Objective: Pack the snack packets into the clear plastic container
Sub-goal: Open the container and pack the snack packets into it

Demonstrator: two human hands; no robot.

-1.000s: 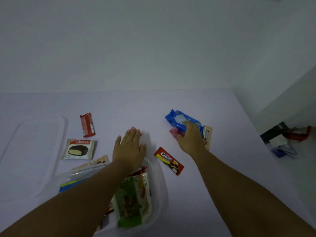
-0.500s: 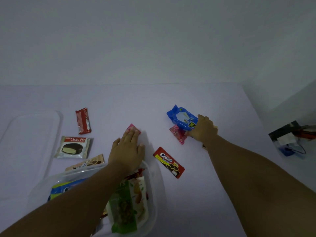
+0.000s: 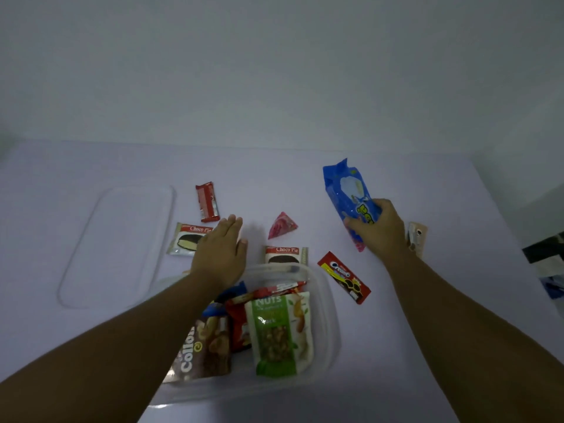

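The clear plastic container sits near me and holds a green nuts pouch, a brown Collon pack and red packets. My right hand grips a blue packet, lifted and tilted above the table. My left hand rests flat, fingers apart, beyond the container's far rim and partly over a Choco Pie packet. A second Choco Pie, a pink triangular packet, a red Cream-O bar and a red wafer bar lie loose on the table.
The container's clear lid lies flat on the left. A beige packet peeks out behind my right hand. The white table's right edge drops to dark clutter on the floor. A white wall stands behind.
My right hand has closed on the blue packet and raised it off the table. My left hand shifted left, uncovering the pink packet. The camera tilted down, so more of the container shows.
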